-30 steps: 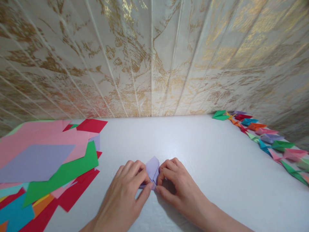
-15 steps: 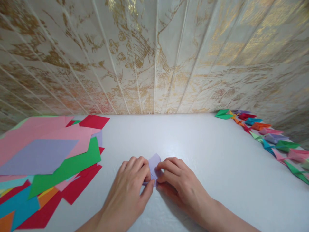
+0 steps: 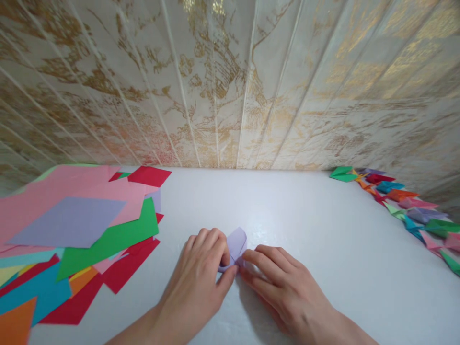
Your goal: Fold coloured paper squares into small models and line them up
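A small folded lilac paper piece (image 3: 237, 243) lies on the white table (image 3: 305, 230), near its front middle. My left hand (image 3: 201, 278) curls over the piece's left side, thumb and fingers pinched on it. My right hand (image 3: 283, 287) lies low on the table at its right side, with fingers pressed on the paper's lower edge. Most of the piece is hidden under both hands; only its upper tip shows.
A loose spread of coloured paper sheets (image 3: 72, 230) covers the table's left part: pink, lilac, green, red, blue, orange. A row of several folded paper shapes (image 3: 398, 201) runs along the right edge by the wall. A marbled panelled wall (image 3: 230, 81) stands behind.
My right hand has flattened and slid lower against the paper. The left hand stays pinched on it. The view has shifted a little to the right.
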A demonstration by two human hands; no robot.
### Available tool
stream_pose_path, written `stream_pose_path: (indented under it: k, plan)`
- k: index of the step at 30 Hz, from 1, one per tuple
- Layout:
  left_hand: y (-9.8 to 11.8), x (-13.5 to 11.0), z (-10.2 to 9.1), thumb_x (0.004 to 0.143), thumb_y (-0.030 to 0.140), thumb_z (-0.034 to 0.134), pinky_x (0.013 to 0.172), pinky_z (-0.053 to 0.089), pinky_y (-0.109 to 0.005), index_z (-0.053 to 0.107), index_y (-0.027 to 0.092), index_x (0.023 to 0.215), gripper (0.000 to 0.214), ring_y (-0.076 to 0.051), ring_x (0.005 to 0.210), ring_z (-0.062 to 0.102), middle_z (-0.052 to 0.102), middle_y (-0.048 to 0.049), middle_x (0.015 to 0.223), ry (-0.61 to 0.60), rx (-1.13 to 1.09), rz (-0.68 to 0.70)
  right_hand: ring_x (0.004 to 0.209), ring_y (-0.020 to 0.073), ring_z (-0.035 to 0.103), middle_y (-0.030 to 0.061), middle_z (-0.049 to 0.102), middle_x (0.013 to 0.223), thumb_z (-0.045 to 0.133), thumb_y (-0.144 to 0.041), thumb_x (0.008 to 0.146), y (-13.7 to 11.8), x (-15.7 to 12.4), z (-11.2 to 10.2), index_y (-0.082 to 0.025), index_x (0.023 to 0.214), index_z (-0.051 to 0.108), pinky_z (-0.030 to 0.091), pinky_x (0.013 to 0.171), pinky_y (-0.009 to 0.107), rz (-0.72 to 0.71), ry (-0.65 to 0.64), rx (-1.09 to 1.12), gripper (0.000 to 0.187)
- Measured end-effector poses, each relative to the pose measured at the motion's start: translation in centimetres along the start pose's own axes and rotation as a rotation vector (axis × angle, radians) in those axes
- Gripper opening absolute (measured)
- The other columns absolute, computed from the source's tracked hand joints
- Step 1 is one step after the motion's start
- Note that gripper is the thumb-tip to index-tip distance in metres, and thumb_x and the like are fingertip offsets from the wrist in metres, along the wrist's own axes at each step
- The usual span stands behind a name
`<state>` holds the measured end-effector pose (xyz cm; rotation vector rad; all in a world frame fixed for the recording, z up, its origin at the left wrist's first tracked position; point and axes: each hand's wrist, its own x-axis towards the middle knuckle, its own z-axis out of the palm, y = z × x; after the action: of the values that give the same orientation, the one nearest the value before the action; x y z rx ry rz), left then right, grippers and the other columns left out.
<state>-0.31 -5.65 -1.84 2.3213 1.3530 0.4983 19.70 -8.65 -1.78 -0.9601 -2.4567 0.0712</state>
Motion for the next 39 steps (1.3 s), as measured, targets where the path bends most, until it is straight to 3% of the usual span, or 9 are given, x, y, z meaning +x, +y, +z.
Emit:
stream_pose_path:
  k: [5, 10, 18, 20, 23, 26, 29, 32, 39]
  plan:
    - [0.1, 0.0, -0.1, 0.087, 0.009, 0.06, 0.078, 0.034, -0.038, 0.049, 0.02, 0.081, 0.016, -0.022, 0.086, 0.046, 0.052, 0.0003, 0.09, -0.005, -0.034, -0.01, 0.088, 0.0203, 0.061, 0.0085, 0.07, 0.094, 0.043, -0.011, 0.101, 0.1, 0.1, -0.2, -0.014, 0.109, 0.065, 0.047, 0.078, 0.032, -0.006, -0.091, 0.115, 0.023]
    - [-0.4, -0.1, -0.3, 0.087, 0.009, 0.06, 0.08, 0.036, -0.039, 0.051, 0.021, 0.085, 0.014, -0.023, 0.09, 0.048, 0.054, 0.0003, 0.093, -0.031, -0.08, -0.026, 0.085, 0.0183, 0.06, 0.0053, 0.069, 0.09, 0.047, -0.01, 0.098, 0.1, 0.2, -0.2, -0.016, 0.105, 0.066, 0.044, 0.077, 0.032, 0.017, -0.082, 0.129, 0.021]
    - [-2.3, -0.7, -1.6, 0.083, 0.001, 0.04, 0.086, 0.048, -0.032, 0.055, 0.022, 0.098, 0.03, -0.019, 0.1, 0.055, 0.06, -0.0019, 0.103, -0.028, -0.244, 0.068, 0.088, 0.0162, 0.061, 0.0038, 0.07, 0.095, 0.052, -0.001, 0.09, 0.2, 0.4, -0.5, -0.019, 0.101, 0.065, 0.045, 0.078, 0.029, 0.071, -0.096, 0.168, 0.025]
    - [-2.4, -1.0, -2.0, 0.079, -0.004, 0.034, 0.085, 0.049, -0.027, 0.058, 0.022, 0.102, 0.042, -0.016, 0.099, 0.057, 0.063, -0.0019, 0.104, 0.006, -0.169, 0.138, 0.089, 0.0165, 0.062, 0.0039, 0.07, 0.097, 0.052, -0.001, 0.09, 0.3, 0.4, -0.6, -0.019, 0.103, 0.065, 0.046, 0.079, 0.029, 0.071, -0.096, 0.174, 0.026]
    - [-2.1, -2.3, -1.8, 0.075, -0.008, 0.03, 0.094, 0.045, -0.026, 0.06, 0.02, 0.117, 0.059, -0.015, 0.107, 0.058, 0.067, -0.0025, 0.114, 0.154, 0.123, 0.327, 0.09, 0.017, 0.062, 0.0045, 0.07, 0.097, 0.052, -0.003, 0.09, 0.1, 0.4, -0.7, -0.019, 0.104, 0.065, 0.046, 0.08, 0.03, 0.068, -0.115, 0.173, 0.025]
    - [-1.8, -3.9, -0.1, 0.088, 0.005, 0.039, 0.1, 0.039, -0.03, 0.063, 0.02, 0.124, 0.046, -0.019, 0.113, 0.055, 0.068, -0.0023, 0.122, 0.25, 0.45, 0.523, 0.086, 0.0177, 0.061, 0.0054, 0.068, 0.09, 0.05, -0.007, 0.092, -0.2, 0.3, -0.3, -0.018, 0.103, 0.064, 0.047, 0.078, 0.03, 0.051, -0.108, 0.136, 0.021]
    - [-1.9, -4.9, 1.8, 0.095, 0.018, 0.045, 0.099, 0.037, -0.03, 0.065, 0.019, 0.124, 0.035, -0.019, 0.114, 0.054, 0.068, -0.0035, 0.123, 0.251, 0.619, 0.519, 0.077, 0.0179, 0.06, 0.0055, 0.067, 0.081, 0.044, -0.01, 0.097, -0.5, 0.0, 0.3, -0.015, 0.099, 0.064, 0.047, 0.07, 0.03, 0.012, -0.024, 0.089, 0.021]
    - [-2.3, -5.1, 2.7, 0.097, 0.022, 0.046, 0.101, 0.036, -0.031, 0.062, 0.021, 0.13, 0.037, -0.02, 0.118, 0.052, 0.065, -0.0042, 0.129, 0.222, 0.65, 0.515, 0.073, 0.0169, 0.061, 0.0054, 0.067, 0.078, 0.04, -0.008, 0.099, -0.4, -0.1, 0.3, -0.014, 0.099, 0.065, 0.047, 0.067, 0.029, -0.03, 0.045, 0.085, 0.026]
    - [-2.0, -4.7, 1.7, 0.097, 0.024, 0.048, 0.1, 0.036, -0.034, 0.062, 0.022, 0.129, 0.035, -0.022, 0.116, 0.052, 0.064, -0.0047, 0.129, 0.199, 0.623, 0.534, 0.083, 0.0199, 0.063, 0.0111, 0.071, 0.095, 0.043, -0.009, 0.098, 0.4, 0.0, -0.4, -0.015, 0.109, 0.065, 0.053, 0.073, 0.031, 0.056, 0.014, 0.152, 0.026]
